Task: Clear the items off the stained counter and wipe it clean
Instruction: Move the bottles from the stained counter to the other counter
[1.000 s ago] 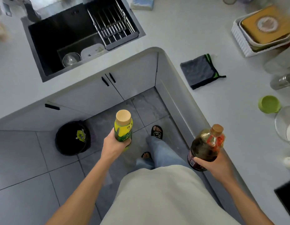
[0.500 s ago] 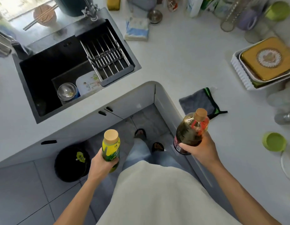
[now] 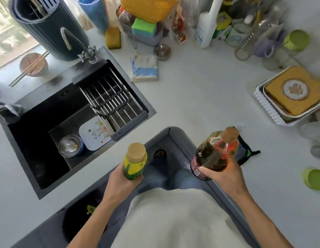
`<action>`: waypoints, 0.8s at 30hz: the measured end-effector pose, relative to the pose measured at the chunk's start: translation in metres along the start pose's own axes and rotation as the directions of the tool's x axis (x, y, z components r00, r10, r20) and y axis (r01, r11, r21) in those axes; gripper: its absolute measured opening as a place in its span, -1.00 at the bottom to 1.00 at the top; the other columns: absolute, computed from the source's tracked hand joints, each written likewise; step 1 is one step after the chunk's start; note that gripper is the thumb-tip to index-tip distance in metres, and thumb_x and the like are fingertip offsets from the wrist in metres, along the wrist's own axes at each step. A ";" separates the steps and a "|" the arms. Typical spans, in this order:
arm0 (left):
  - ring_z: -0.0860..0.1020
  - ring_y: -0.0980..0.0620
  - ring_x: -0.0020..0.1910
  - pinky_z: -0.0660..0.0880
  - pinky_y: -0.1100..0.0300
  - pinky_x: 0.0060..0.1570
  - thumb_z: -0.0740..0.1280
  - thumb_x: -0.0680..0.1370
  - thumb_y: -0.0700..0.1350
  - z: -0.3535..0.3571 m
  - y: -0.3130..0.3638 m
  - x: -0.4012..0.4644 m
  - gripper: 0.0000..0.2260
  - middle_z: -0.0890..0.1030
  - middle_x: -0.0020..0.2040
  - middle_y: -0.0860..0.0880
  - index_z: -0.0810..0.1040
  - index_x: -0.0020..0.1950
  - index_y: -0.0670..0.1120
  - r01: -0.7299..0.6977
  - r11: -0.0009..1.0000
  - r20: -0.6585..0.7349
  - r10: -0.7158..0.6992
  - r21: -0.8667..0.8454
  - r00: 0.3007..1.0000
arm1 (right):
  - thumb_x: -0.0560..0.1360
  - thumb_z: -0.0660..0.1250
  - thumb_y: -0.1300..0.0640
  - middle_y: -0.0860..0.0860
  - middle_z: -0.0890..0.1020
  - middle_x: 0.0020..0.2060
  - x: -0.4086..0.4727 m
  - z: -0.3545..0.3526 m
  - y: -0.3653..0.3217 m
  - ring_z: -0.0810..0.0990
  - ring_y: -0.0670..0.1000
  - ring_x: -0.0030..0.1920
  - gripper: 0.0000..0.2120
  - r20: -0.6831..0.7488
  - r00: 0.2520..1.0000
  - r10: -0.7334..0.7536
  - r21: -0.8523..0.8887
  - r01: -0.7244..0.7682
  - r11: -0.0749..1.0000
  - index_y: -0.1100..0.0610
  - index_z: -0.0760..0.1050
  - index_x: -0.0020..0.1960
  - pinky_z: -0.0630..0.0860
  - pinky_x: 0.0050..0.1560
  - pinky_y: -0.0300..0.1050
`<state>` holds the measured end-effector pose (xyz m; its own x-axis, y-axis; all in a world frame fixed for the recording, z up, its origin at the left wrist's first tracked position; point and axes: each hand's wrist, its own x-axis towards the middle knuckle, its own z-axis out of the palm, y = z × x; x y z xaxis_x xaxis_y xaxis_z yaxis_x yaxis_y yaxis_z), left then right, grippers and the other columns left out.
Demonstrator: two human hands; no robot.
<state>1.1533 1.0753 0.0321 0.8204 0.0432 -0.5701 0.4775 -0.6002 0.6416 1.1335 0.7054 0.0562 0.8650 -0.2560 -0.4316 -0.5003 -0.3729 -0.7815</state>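
Pale grey L-shaped kitchen counter (image 3: 200, 97), seen from above, wraps an inner corner where the person stands. Clearing appears under way but unfinished, and wiping not begun: the stretch of counter just beyond the corner is bare, yet both hands are loaded and held off the surface. Black recessed sink (image 3: 48, 140) with a metal drying rack lies far left. White ribbed tray holding a gold square tin (image 3: 295, 90) sits at the right edge. Dark brown plastic sauce bottle with tan cap (image 3: 216, 153) is gripped round its base by the right hand (image 3: 225, 178), tilted, over the counter edge. Yellow-green labelled bottle with tan cap (image 3: 135, 161) is upright in the curled fingers of the left hand (image 3: 120, 183), above the floor gap. Dark grey cloth with green trim (image 3: 245, 153), likely the wiper, lies partly hidden behind the brown bottle. Folded blue-and-white cloth (image 3: 144, 68) lies far centre; a lime-green plastic lid (image 3: 315, 179) rests near right. Crowded jars and sponges along the far wall leave little room for setting bottles down.
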 end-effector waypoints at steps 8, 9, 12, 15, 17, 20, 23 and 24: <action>0.67 0.31 -0.12 0.48 0.51 -0.21 0.55 0.36 0.08 0.003 0.143 0.100 -0.72 0.71 -0.11 0.28 0.57 -0.01 0.24 -0.271 0.962 0.047 0.273 -0.035 0.961 | 0.18 0.67 -0.23 -0.25 0.69 0.13 0.070 -0.006 -0.049 0.63 -0.29 0.15 -0.27 -0.153 0.988 -0.003 0.125 0.022 0.992 -0.17 0.53 0.30 0.50 0.12 -0.33; 0.66 0.33 -0.13 0.47 0.53 -0.22 0.55 0.34 0.10 0.007 0.160 0.114 -0.73 0.70 -0.12 0.30 0.57 -0.02 0.27 -0.289 0.956 0.039 0.291 -0.045 0.956 | 0.19 0.68 -0.20 -0.24 0.69 0.15 0.086 -0.009 -0.054 0.63 -0.28 0.17 -0.26 -0.158 0.987 0.000 0.153 0.025 0.988 -0.16 0.53 0.32 0.50 0.16 -0.30; 0.62 0.42 -0.16 0.45 0.56 -0.27 0.55 0.31 0.13 0.017 0.207 0.156 -0.73 0.66 -0.16 0.41 0.56 -0.09 0.31 -0.322 0.945 0.030 0.325 -0.063 0.945 | 0.21 0.70 -0.14 -0.18 0.68 0.21 0.134 -0.016 -0.067 0.63 -0.18 0.24 -0.22 -0.167 0.986 0.007 0.207 0.028 0.978 -0.11 0.51 0.37 0.53 0.27 -0.15; 0.60 0.46 -0.14 0.46 0.56 -0.28 0.57 0.32 0.07 0.029 0.245 0.195 -0.63 0.67 -0.17 0.35 0.53 0.04 0.28 -0.329 0.942 0.041 0.332 -0.065 0.942 | 0.17 0.69 -0.17 -0.24 0.68 0.16 0.180 -0.020 -0.084 0.62 -0.26 0.19 -0.26 -0.218 0.976 -0.001 0.207 0.047 0.977 -0.24 0.51 0.29 0.53 0.19 -0.23; 0.62 0.42 -0.15 0.48 0.53 -0.30 0.58 0.33 0.04 0.039 0.264 0.220 -0.59 0.67 -0.14 0.30 0.53 0.10 0.25 -0.325 0.943 0.028 0.328 -0.078 0.944 | 0.13 0.68 -0.19 -0.33 0.69 0.07 0.213 -0.021 -0.094 0.63 -0.36 0.10 -0.36 -0.252 0.968 -0.013 0.216 0.069 0.974 -0.39 0.52 0.15 0.51 0.06 -0.33; 0.61 0.38 -0.16 0.48 0.50 -0.24 0.59 0.35 0.03 0.052 0.287 0.255 -0.60 0.66 -0.13 0.25 0.55 0.11 0.16 -0.335 0.939 -0.010 0.335 -0.083 0.942 | 0.13 0.67 -0.16 -0.43 0.67 0.02 0.258 -0.024 -0.105 0.62 -0.41 0.04 -0.40 -0.271 0.961 -0.057 0.196 0.113 0.974 -0.53 0.49 0.05 0.49 0.00 -0.32; 0.59 0.45 -0.19 0.43 0.55 -0.28 0.61 0.37 -0.02 0.064 0.301 0.288 -0.61 0.65 -0.15 0.25 0.55 0.11 0.12 -0.345 0.933 -0.060 0.341 -0.100 0.938 | 0.14 0.68 -0.14 -0.38 0.67 0.05 0.297 -0.025 -0.112 0.61 -0.39 0.07 -0.37 -0.280 0.953 -0.113 0.159 0.162 0.974 -0.50 0.49 0.08 0.51 0.02 -0.32; 0.57 0.50 -0.20 0.42 0.58 -0.30 0.61 0.37 -0.04 0.067 0.305 0.295 -0.61 0.63 -0.16 0.28 0.52 0.10 0.15 -0.357 0.928 -0.075 0.350 -0.106 0.934 | 0.14 0.68 -0.13 -0.35 0.67 0.07 0.306 -0.025 -0.113 0.62 -0.37 0.08 -0.37 -0.280 0.950 -0.135 0.143 0.180 0.973 -0.45 0.50 0.11 0.51 0.03 -0.34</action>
<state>1.5204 0.8514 0.0253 0.9568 -0.1103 -0.2691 0.1838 -0.4877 0.8534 1.4540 0.6471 0.0235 0.8785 -0.4431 -0.1784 -0.3252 -0.2815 -0.9028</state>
